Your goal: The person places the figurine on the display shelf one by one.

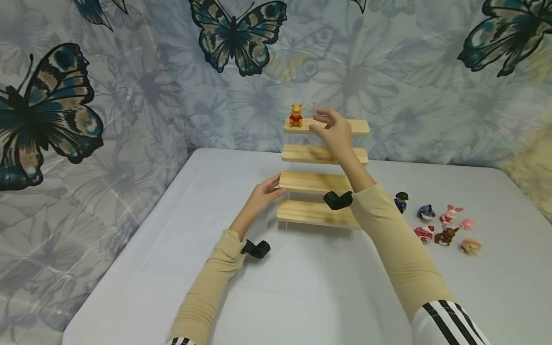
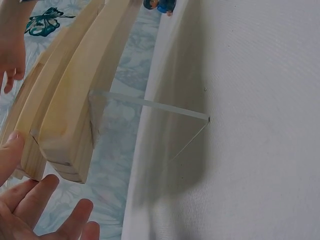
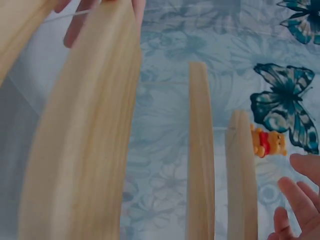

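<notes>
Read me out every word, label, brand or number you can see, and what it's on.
None: no readable text in any view.
Stepped wooden shelf: bare grain.
Butterfly backdrop: pictures only.
Yellow bear figure and figures on the table: too small to rule out fine markings.

R. hand [image 3: 301,204], fingers apart, just beside yellow bear fig. [image 3: 265,142] w/ red top on far wooden shelf [image 3: 244,175]; L. hand [image 3: 75,31] grips end of nearer shelf [image 3: 85,135], butterfly-print backdrop [image 3: 165,175] behind.
</notes>
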`<state>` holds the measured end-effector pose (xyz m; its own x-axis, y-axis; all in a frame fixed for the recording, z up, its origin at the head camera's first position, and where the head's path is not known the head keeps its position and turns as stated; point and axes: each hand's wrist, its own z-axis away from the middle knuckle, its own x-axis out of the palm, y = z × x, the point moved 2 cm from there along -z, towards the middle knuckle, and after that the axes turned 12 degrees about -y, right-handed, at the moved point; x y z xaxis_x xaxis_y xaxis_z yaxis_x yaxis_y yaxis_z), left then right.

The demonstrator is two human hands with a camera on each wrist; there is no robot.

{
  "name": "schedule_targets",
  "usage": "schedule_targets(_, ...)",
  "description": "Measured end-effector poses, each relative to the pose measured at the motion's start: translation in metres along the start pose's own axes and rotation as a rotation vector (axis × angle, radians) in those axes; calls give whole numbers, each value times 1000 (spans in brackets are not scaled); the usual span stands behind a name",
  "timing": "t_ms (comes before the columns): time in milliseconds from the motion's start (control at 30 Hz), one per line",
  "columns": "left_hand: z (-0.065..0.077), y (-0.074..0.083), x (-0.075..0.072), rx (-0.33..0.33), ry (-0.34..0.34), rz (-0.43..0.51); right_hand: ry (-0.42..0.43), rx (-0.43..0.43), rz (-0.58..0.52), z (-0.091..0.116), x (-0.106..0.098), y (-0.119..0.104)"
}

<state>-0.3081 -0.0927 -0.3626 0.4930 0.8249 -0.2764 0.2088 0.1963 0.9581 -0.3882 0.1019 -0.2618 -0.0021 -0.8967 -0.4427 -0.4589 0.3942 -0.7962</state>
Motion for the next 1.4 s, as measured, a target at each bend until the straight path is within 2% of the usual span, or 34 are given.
schedule_targets(167, 3, -2, -1, -7, 17, 10, 61, -63, -55, 16, -8, -1)
schedule_targets(333, 2, -1, 4, 10, -1, 22, 132, -88, -148, 39, -28, 2)
schedule_targets(600, 0, -1, 5, 13, 14, 26, 134, -103, -115, 79, -61, 6)
schedule_targets(767, -5, -16, 3, 32, 7, 28, 150, -101, -115, 102, -68, 1)
schedule_targets(900, -9, -29, 1, 29, 36, -2, 152, -106, -92, 110, -71, 3)
schedule_targets(1033, -8, -32, -1, 31, 56, -14, 161, -107, -63, 112, -74, 19)
schedule_targets(1067, -8, -32, -2, 37, 54, -10, 157, -126, -89, 110, -77, 33)
schedule_targets(1167, -5, -18, -3, 47, 36, 12, 159, -119, -54, 113, -82, 43)
schedule_targets(1267, -2, -8, -1, 57, 7, 24, 160, -137, 3, 107, -97, 104)
schedule_targets(1300, -2, -7, 0, 57, -2, 31, 169, -123, 63, 108, -101, 118)
schedule_targets(1400, -6, -19, 0, 71, -4, 39, 177, -139, 146, 106, -113, 193)
